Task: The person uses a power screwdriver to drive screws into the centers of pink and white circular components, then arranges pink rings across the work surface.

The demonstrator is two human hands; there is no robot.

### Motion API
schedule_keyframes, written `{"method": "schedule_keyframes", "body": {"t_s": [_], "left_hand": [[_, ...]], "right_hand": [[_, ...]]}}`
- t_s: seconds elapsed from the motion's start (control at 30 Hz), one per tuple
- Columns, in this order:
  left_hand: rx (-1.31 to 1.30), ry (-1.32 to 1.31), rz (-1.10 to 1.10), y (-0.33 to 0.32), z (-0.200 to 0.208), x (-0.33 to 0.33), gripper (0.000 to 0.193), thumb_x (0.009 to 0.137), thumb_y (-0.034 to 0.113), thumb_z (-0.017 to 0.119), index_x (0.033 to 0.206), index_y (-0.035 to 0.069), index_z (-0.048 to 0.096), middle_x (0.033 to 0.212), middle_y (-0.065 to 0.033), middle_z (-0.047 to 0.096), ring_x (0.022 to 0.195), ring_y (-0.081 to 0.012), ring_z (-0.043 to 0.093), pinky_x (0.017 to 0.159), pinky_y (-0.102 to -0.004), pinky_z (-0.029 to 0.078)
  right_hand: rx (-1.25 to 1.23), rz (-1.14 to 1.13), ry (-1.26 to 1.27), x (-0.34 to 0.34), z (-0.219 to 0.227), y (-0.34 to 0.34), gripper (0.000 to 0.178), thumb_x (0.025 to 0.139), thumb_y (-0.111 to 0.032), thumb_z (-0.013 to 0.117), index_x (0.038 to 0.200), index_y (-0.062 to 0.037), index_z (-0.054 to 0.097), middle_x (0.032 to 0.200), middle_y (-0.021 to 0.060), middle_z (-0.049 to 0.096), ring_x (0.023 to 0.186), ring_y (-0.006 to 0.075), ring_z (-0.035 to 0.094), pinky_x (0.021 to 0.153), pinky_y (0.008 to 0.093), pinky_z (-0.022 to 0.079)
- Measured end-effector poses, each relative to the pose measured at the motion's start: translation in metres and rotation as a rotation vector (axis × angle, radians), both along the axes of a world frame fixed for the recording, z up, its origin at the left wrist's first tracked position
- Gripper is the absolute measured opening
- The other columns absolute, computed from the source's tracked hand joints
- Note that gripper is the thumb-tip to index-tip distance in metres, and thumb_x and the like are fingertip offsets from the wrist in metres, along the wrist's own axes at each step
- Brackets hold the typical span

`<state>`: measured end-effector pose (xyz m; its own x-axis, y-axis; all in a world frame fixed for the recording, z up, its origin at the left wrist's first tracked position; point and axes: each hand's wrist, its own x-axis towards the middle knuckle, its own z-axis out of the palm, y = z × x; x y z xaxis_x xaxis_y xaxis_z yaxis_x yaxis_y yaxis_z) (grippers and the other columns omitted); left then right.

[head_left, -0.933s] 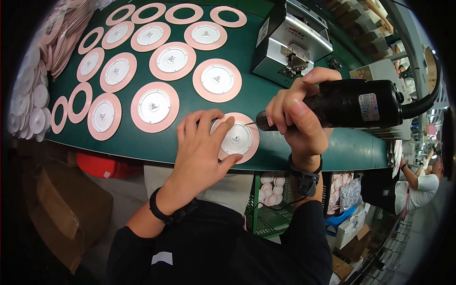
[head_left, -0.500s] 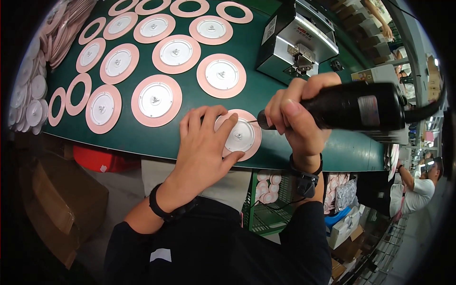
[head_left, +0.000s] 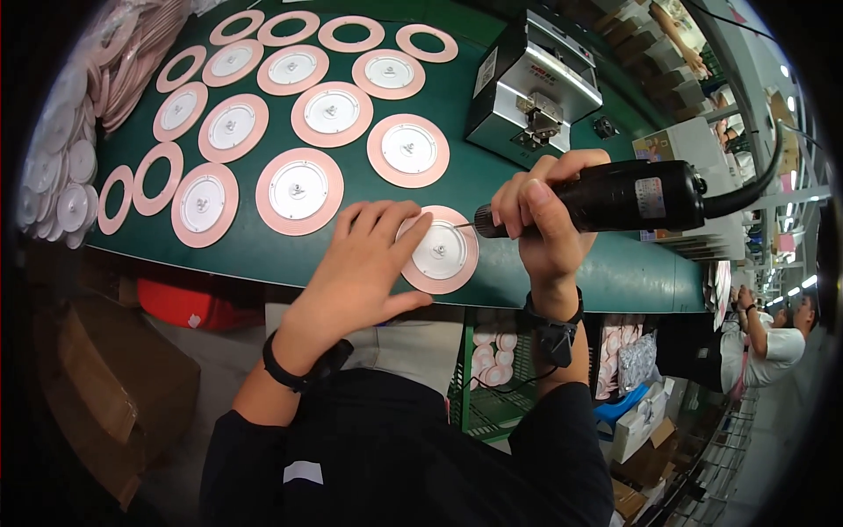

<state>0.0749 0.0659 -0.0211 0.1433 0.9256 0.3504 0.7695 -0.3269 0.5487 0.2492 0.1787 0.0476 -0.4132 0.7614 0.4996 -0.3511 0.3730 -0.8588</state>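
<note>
My right hand (head_left: 551, 220) is wrapped round a black electric screwdriver (head_left: 606, 200) with a cord, lying nearly level. Its thin bit reaches to the right part of a pink-rimmed disc (head_left: 457, 274) with a white centre, close to the table's front edge. On that disc's left side rests my left hand (head_left: 351, 272), fingers stretched out and thumb off to the side. It holds nothing. Whether the bit sits on a screw is too small to tell. Similar pink-and-white discs (head_left: 300, 187) lie behind and to the left.
Several pink rings (head_left: 159, 179) lie among the discs on the green table (head_left: 237, 268). Stacked pink rings (head_left: 140, 66) and white discs (head_left: 77, 206) fill the left side. A metal-and-black machine (head_left: 537, 92) stands at the back right. Below is a green crate (head_left: 492, 413); another person (head_left: 773, 342) works far right.
My left thumb has come off the disc's front edge and moved left. My right hand and the screwdriver have shifted slightly left. The whole view has shifted a little.
</note>
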Motion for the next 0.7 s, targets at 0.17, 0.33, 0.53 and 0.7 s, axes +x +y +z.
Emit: {"method": "schedule_keyframes", "body": {"t_s": [0.17, 0.33, 0.53, 0.7], "left_hand": [[0.004, 0.03, -0.041, 0.002, -0.002, -0.007, 0.072, 0.074, 0.036, 0.08, 0.134, 0.004, 0.057, 0.141, -0.0096, 0.051, 0.126, -0.0318, 0.046, 0.107, -0.0475, 0.033], [0.014, 0.039, -0.014, 0.011, -0.001, 0.011, 0.073, 0.073, 0.037, 0.081, 0.134, 0.004, 0.057, 0.144, -0.0074, 0.053, 0.126, -0.031, 0.047, 0.107, -0.0459, 0.034], [0.018, 0.016, -0.033, 0.008, -0.003, 0.008, 0.072, 0.074, 0.038, 0.081, 0.133, 0.003, 0.058, 0.143, -0.0069, 0.054, 0.124, -0.0295, 0.049, 0.106, -0.0451, 0.034], [0.02, 0.003, -0.007, 0.009, -0.003, 0.004, 0.068, 0.077, 0.036, 0.08, 0.13, 0.001, 0.059, 0.141, -0.0078, 0.054, 0.123, -0.0275, 0.049, 0.106, -0.0442, 0.035]], "right_hand": [[0.287, -0.074, 0.158, 0.01, 0.049, 0.033, 0.038, 0.096, -0.01, 0.059, 0.129, -0.0079, 0.041, 0.068, 0.0039, 0.045, 0.049, 0.0152, 0.045, 0.051, 0.0354, 0.044], [0.213, -0.254, 0.111, 0.011, 0.087, 0.1, 0.031, 0.095, -0.013, 0.064, 0.121, -0.009, 0.05, 0.069, 0.0011, 0.043, 0.05, 0.0141, 0.044, 0.054, 0.0342, 0.042], [0.082, -0.234, 0.0, 0.008, 0.071, 0.084, 0.026, 0.093, -0.011, 0.064, 0.116, -0.0096, 0.052, 0.068, 0.0006, 0.041, 0.049, 0.0133, 0.042, 0.052, 0.0328, 0.039], [0.033, -0.059, 0.124, 0.017, 0.043, 0.012, 0.031, 0.093, -0.008, 0.058, 0.121, -0.0084, 0.045, 0.065, 0.0013, 0.04, 0.047, 0.0134, 0.041, 0.05, 0.0325, 0.04]]}}
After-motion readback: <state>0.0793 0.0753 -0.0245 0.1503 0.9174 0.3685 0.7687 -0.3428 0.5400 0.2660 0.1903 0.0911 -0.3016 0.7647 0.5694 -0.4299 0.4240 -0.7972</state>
